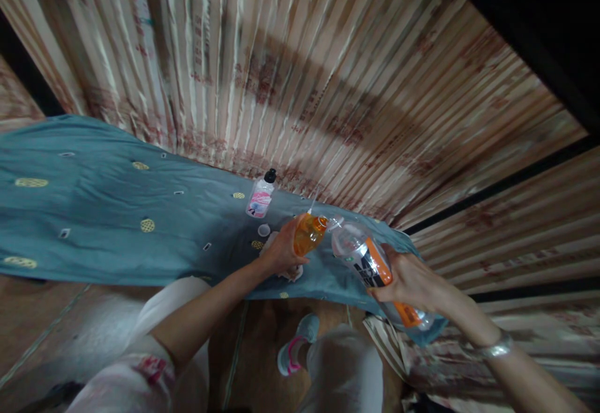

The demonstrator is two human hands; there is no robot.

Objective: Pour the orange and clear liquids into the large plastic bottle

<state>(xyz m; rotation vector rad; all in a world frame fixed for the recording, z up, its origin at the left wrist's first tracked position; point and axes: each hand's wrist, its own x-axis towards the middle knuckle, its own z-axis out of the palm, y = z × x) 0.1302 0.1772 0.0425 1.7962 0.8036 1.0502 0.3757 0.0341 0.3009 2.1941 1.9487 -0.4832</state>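
Note:
My left hand (280, 252) grips a small bottle of orange liquid (309, 233), tilted with its mouth toward the right. My right hand (407, 280) holds a larger clear plastic bottle with an orange label (363, 257), tipped on its side so that its open neck (338, 224) points at the small bottle's mouth. The two mouths almost touch above the blue cloth (117, 207). A small white cap (264, 230) lies on the cloth just left of my left hand. Something white (293, 272) lies under my left hand; what it is I cannot tell.
A clear bottle with a pink label and black cap (260, 197) stands on the cloth behind the hands. A striped curtain (300, 69) hangs behind the surface. My knees and one shoe (295, 344) show below, on the floor.

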